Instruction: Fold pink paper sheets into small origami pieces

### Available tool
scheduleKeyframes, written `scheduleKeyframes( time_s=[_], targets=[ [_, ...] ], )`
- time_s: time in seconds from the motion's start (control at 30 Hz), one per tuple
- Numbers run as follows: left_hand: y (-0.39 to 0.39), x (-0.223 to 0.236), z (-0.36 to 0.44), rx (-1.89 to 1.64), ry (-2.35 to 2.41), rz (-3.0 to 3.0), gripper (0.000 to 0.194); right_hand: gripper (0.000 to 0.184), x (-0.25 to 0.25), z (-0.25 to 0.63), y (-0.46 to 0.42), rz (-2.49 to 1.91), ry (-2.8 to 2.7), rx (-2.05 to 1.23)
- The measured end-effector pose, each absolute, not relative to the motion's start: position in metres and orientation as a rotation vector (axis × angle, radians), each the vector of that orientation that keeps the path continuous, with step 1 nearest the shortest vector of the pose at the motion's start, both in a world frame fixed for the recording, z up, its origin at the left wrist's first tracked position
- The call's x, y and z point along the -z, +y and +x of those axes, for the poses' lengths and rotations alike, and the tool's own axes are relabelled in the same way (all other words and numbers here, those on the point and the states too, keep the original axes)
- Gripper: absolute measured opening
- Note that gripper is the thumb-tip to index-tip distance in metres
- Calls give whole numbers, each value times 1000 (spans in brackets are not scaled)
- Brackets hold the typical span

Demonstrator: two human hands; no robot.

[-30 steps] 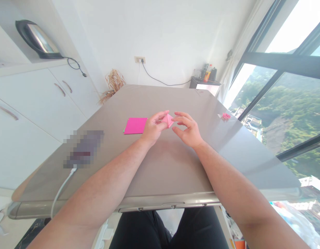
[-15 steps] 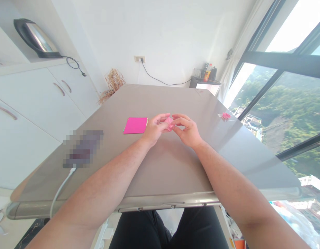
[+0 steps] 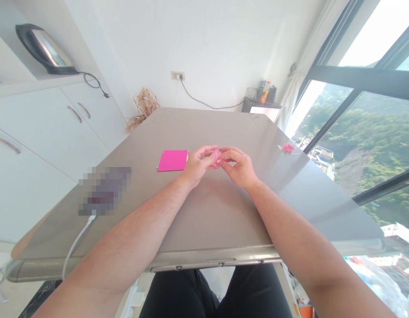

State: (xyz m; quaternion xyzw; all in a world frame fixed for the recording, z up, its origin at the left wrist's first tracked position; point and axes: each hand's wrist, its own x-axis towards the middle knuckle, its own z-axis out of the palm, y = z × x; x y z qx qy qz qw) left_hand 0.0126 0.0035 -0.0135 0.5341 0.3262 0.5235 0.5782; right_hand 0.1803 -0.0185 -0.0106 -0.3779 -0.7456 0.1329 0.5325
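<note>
Between my two hands is a small piece of folded pink paper (image 3: pixel 216 158), held just above the table. My left hand (image 3: pixel 200 164) grips it from the left, thumb in front and fingers behind. From the other side my right hand (image 3: pixel 238 166) pinches its right edge between thumb and fingers. Much of the paper is covered by the fingers, so its full shape cannot be made out. A stack of coloured paper squares (image 3: pixel 173 160), bright magenta on top, lies right beside my left hand.
The grey table (image 3: pixel 220 216) spreads around my hands. A crumpled pink paper piece (image 3: pixel 288 147) lies near its right edge. On the left, a blurred-out flat object (image 3: pixel 106 191) has a white cable (image 3: pixel 76 243) running over the front edge. Windows (image 3: pixel 366 128) stand at right.
My hands stay almost in place, with the folded pink paper still between them; it has tilted slightly at the fingertips. The camera view has shifted a little.
</note>
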Motion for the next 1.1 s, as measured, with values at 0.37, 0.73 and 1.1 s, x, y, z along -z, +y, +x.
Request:
scheduleKeyframes(
  time_s=[0.37,0.73,1.1],
  targets=[
    [3,11,14,-1167,747,1240,44,8,8,177,-22,-846,-1736,-202],
    [1,6,14,-1104,742,1212,39,15,10,179,-20,-866,-1796,-84],
    [-1,5,17,-1025,719,1084,26,15,11,180,-19,-843,-1906,56]
  ],
)
